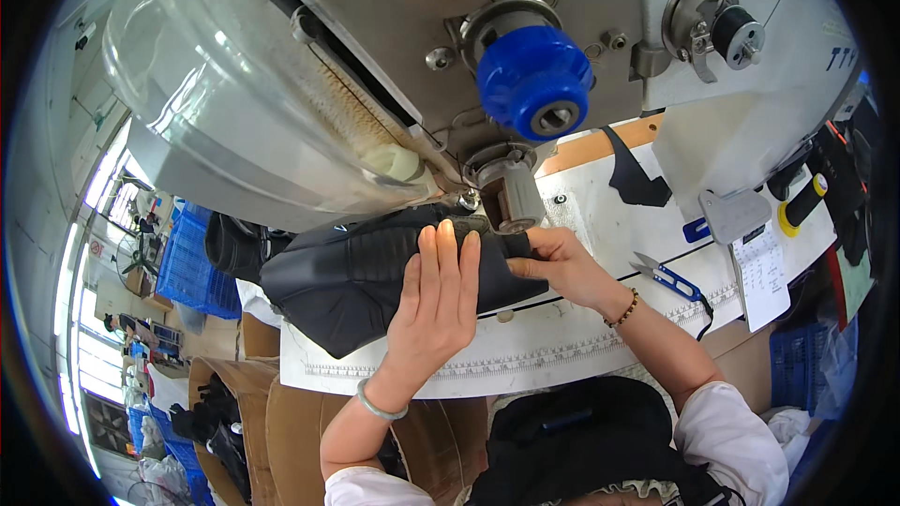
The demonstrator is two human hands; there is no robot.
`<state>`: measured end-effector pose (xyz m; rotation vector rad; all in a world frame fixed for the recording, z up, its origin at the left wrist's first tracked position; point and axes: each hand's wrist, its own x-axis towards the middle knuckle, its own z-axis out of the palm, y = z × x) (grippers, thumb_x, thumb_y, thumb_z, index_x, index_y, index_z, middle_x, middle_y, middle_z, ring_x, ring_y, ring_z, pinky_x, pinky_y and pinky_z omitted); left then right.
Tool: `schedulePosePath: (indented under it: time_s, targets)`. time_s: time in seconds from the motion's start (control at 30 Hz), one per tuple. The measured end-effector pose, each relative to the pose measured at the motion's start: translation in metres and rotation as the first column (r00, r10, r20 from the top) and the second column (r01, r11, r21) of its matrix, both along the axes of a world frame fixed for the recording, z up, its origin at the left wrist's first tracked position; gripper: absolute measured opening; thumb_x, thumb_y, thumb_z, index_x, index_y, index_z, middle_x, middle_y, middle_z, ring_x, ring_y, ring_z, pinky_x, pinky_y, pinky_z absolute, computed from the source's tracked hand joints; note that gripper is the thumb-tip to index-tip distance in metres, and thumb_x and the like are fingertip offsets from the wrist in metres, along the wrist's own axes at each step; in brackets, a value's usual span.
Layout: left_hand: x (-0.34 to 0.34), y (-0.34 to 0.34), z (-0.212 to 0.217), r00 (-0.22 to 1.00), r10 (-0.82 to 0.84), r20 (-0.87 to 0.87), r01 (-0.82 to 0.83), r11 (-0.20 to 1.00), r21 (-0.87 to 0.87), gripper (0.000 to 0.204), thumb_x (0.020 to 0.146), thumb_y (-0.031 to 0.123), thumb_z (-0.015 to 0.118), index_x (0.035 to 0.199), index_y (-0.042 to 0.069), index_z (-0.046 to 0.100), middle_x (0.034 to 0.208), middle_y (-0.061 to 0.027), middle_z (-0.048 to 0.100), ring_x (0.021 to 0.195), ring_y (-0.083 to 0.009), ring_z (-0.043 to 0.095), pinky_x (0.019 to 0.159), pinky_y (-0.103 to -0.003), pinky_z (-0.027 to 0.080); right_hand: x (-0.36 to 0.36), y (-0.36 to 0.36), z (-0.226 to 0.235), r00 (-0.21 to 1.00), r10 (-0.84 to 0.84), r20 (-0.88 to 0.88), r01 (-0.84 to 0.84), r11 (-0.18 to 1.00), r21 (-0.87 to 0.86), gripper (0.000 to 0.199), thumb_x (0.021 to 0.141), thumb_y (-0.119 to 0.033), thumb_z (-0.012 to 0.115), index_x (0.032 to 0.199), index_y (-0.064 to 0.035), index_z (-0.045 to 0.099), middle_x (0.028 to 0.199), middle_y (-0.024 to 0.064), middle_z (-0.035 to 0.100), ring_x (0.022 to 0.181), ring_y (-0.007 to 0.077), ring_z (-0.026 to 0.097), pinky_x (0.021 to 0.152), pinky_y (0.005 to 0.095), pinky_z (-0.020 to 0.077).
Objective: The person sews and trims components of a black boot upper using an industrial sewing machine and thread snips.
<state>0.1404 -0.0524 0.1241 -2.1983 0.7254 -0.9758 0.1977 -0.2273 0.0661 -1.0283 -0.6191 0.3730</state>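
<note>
The left hand [439, 295] lay flat on a dark fabric piece [361, 281], fingers [445, 253] stretched out and open, pressing it down onto the white table [600, 319], while the right hand [561, 267] pinched the fabric's right end, its fingers closed on the cloth just below the machine's small metal roller [511, 192]. The fabric lay between the two hands at the table's front edge, its left part hanging past the edge. It looked soft and limp, ribbed along the top, probably light and inclined to slump or bunch unless held flat; the sensible places to take hold seemed to be the edge near the roller and the broad middle under a spread palm. Above it hung the grey machine head [581, 0] with a blue knob [534, 80] and a clear curved guard [216, 94]. On the table lay small blue-handled snips [667, 275], a slip of paper [761, 274] and another dark cut piece [636, 178]; a printed ruler ran along the table's front. Blue crates [192, 267] and cardboard boxes [281, 422] stood to the left, in a bright workshop with windows.
</note>
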Motion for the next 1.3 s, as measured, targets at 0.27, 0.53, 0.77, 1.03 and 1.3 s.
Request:
schedulePosePath:
  time_s: [0.27, 0.53, 0.77, 1.03, 1.3]
  targets:
    - [0.0, -0.001, 0.002, 1.0, 0.0, -0.014, 0.0, 1.0, 0.03, 0.038, 0.083, 0.008, 0.044, 0.118, -0.002, 0.053, 0.113, -0.0201, 0.058, 0.11, -0.0318, 0.054, 0.1, -0.039, 0.033, 0.0, -0.004, 0.002, 1.0, -0.007, -0.003, 0.007, 0.998, -0.063, 0.024, 0.086, 0.0, 0.054, 0.11, 0.0025, 0.056, 0.096, 0.0012, 0.061, 0.086, 0.0037, 0.053, 0.077, 0.0201, 0.0445]
    - [0.0, 0.003, 0.0, 1.0, -0.003, 0.007, 0.003, 0.998, 0.069, 0.04, 0.082, 0.01, 0.044, 0.118, -0.001, 0.054, 0.112, -0.0198, 0.058, 0.108, -0.0327, 0.055, 0.098, -0.041, 0.034, -0.002, -0.001, 0.0, 0.998, 0.008, -0.062, -0.01, 1.0, -0.022, 0.021, 0.086, -0.002, 0.056, 0.106, 0.002, 0.058, 0.092, 0.0008, 0.062, 0.082, 0.0035, 0.054, 0.073, 0.0197, 0.045]
    - [0.002, 0.003, 0.002, 0.999, -0.009, 0.045, 0.004, 0.994, 0.111, 0.038, 0.081, 0.01, 0.046, 0.116, -0.001, 0.056, 0.106, -0.0165, 0.059, 0.104, -0.0305, 0.056, 0.097, -0.041, 0.035, -0.001, 0.0, 0.0, 0.998, -0.028, -0.064, 0.025, 0.999, -0.041, 0.018, 0.087, -0.004, 0.056, 0.103, 0.0017, 0.058, 0.09, 0.0002, 0.062, 0.081, 0.0025, 0.053, 0.073, 0.0187, 0.0441]
    - [0.006, 0.001, 0.011, 0.998, -0.013, -0.062, 0.016, 0.999, 0.045, 0.039, 0.079, 0.011, 0.048, 0.115, -0.002, 0.056, 0.105, -0.0153, 0.059, 0.101, -0.028, 0.055, 0.095, -0.038, 0.038, -0.005, 0.002, 0.005, 0.985, -0.063, -0.159, 0.06, 0.998, -0.025, 0.019, 0.088, -0.008, 0.055, 0.104, 0.0003, 0.06, 0.089, -0.0004, 0.063, 0.08, 0.0021, 0.053, 0.072, 0.0188, 0.0441]
    - [0.008, 0.003, 0.008, 0.995, -0.007, -0.098, 0.009, 1.0, 0.016, 0.039, 0.082, 0.011, 0.046, 0.118, -0.003, 0.051, 0.112, -0.0211, 0.056, 0.106, -0.0325, 0.054, 0.095, -0.037, 0.037, 0.003, -0.001, -0.006, 0.982, 0.023, -0.189, -0.022, 1.0, 0.004, 0.021, 0.088, -0.004, 0.054, 0.107, 0.0006, 0.06, 0.093, 0.0015, 0.063, 0.082, 0.0038, 0.055, 0.077, 0.0195, 0.0457]
